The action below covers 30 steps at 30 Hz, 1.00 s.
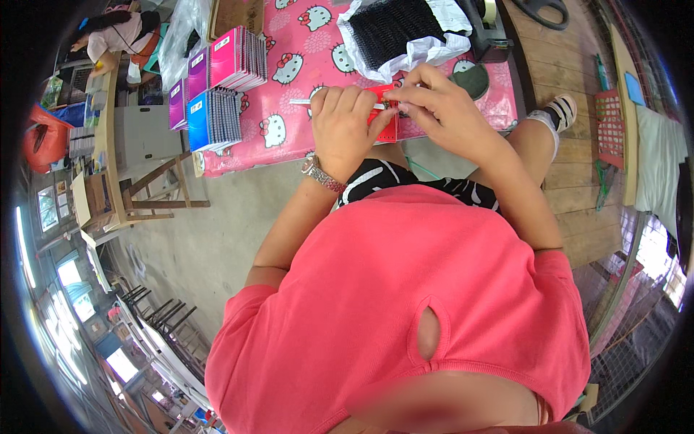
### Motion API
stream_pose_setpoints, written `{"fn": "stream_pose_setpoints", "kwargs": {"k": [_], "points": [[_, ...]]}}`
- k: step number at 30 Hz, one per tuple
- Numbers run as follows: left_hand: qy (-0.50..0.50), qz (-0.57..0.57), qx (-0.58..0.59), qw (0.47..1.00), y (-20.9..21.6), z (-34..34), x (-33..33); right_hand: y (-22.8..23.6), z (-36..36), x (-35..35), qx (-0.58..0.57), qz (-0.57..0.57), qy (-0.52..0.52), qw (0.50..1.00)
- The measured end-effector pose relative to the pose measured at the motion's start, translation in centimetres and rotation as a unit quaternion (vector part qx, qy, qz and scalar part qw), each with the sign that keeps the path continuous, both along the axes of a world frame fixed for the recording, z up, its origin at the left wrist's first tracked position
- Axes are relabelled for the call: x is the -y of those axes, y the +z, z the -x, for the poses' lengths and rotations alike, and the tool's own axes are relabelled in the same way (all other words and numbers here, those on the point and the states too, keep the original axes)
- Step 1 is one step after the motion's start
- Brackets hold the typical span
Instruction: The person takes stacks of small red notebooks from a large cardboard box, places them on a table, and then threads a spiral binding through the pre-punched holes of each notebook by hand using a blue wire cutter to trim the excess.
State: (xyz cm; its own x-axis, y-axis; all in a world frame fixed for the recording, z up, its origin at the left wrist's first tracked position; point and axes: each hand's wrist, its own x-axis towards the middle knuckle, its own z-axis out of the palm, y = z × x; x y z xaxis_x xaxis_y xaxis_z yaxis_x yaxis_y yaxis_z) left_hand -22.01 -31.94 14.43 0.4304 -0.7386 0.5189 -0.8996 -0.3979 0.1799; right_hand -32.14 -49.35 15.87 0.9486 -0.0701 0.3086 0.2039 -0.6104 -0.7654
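At the near edge of the table, my left hand (343, 124) is closed round a small red-covered notebook (388, 133). A white edge of it sticks out to the left of the fingers. Small dark marks run along the red cover's near edge. My right hand (441, 108) meets it from the right, thumb and fingertips pinched together at the cover's edge; whatever is between them is too small to make out. Just beyond lie black wire spiral coils (394, 32) on crumpled white paper (439, 54).
Stacks of spiral notebooks, blue (211, 119), pink (235, 61) and purple (196, 72), stand at the table's left. A tape dispenser (490, 36), a dark round pad (471, 82) and scissors (543, 10) are at right. Another person (119, 36) is far left, beside a wooden table (108, 137).
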Motion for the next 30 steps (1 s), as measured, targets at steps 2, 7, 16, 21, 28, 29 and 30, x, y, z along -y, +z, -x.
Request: {"fn": "stream_pose_setpoints", "kwargs": {"k": [2,7,16,21,28,29,30], "points": [[-0.002,-0.004,0.001,1.000,0.0,0.0,0.0,-0.3,0.0,0.4,0.002,0.000,0.022,1.000],[-0.017,-0.009,0.001,1.000,-0.2,0.4,0.6,-0.2,-0.3,1.5,-0.016,-0.045,0.076,0.996],[-0.067,0.011,-0.062,0.996,0.9,0.4,0.5,0.3,1.0,1.3,-0.022,-0.048,0.035,0.998],[-0.089,-0.047,-0.052,0.994,1.3,0.5,-0.1,1.8,1.3,0.1,-0.100,-0.061,0.007,0.993],[-0.112,-0.035,-0.064,0.991,1.4,0.5,-0.8,2.0,0.6,0.5,-0.159,-0.100,-0.012,0.982],[-0.112,-0.037,-0.063,0.991,1.5,0.4,-0.9,0.4,0.1,1.8,-0.123,-0.116,-0.057,0.984],[-0.119,-0.039,-0.059,0.990,1.4,0.4,-0.9,-1.9,-0.2,3.4,-0.089,-0.133,-0.104,0.982]]}}
